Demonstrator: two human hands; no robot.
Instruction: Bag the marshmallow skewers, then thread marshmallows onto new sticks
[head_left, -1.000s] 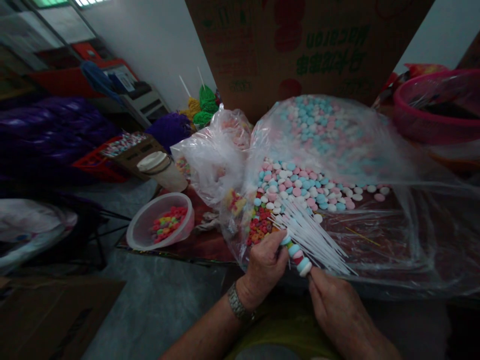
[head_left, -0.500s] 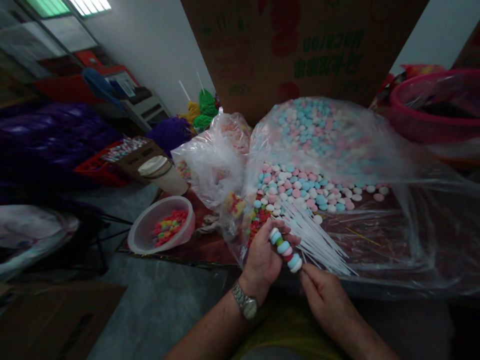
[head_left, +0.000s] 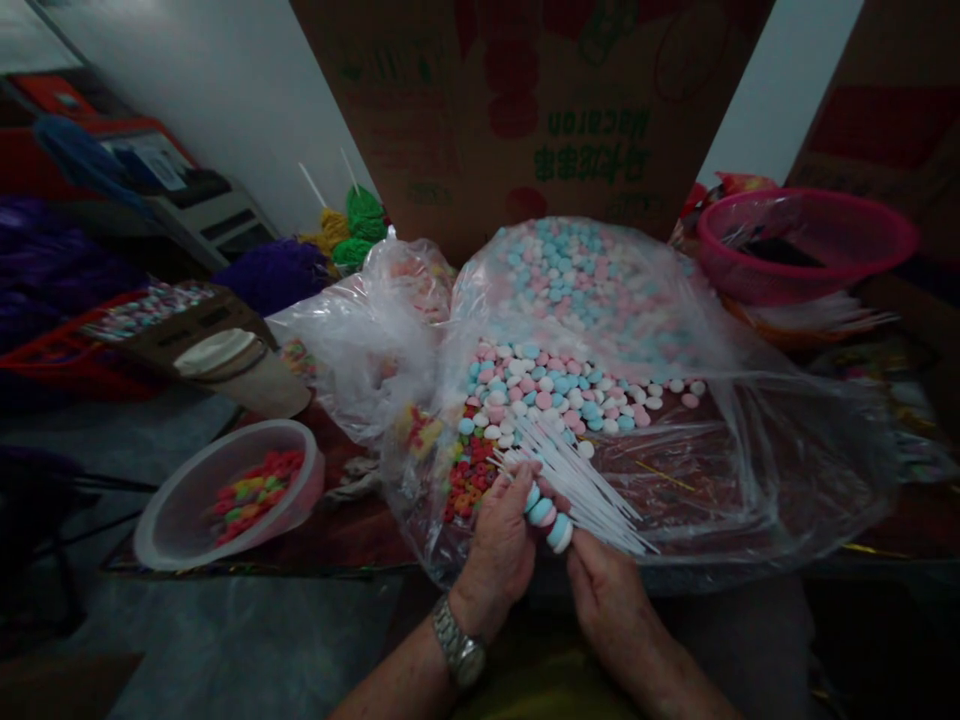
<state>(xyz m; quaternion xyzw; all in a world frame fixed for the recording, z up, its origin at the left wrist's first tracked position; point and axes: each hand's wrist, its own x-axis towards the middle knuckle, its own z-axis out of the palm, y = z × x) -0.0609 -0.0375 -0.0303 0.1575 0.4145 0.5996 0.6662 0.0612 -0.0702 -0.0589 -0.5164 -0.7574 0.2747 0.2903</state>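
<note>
Blue, white and pink sweets make up a short candy row (head_left: 541, 512) held between the two hands, over the near edge of the table (head_left: 367, 530). The left hand (head_left: 501, 545) is curled, its thumb and fingers closed around the row's upper end and hiding part of it. Its forearm slants up and to the right from the lower edge, with a metal watch (head_left: 459, 645) at the wrist. The right hand (head_left: 609, 595) comes in from the lower right, back of the hand upward, thumb and forefinger pinching the row's lower end; what lies under those fingertips is hidden. Just beyond the row, white sticks (head_left: 585, 485) lie in a slanting bundle. Red rings (head_left: 471, 478) lie beside the left hand's fingers, and loose sweets (head_left: 551, 385) spread farther back, partly under clear plastic (head_left: 810, 460).
</note>
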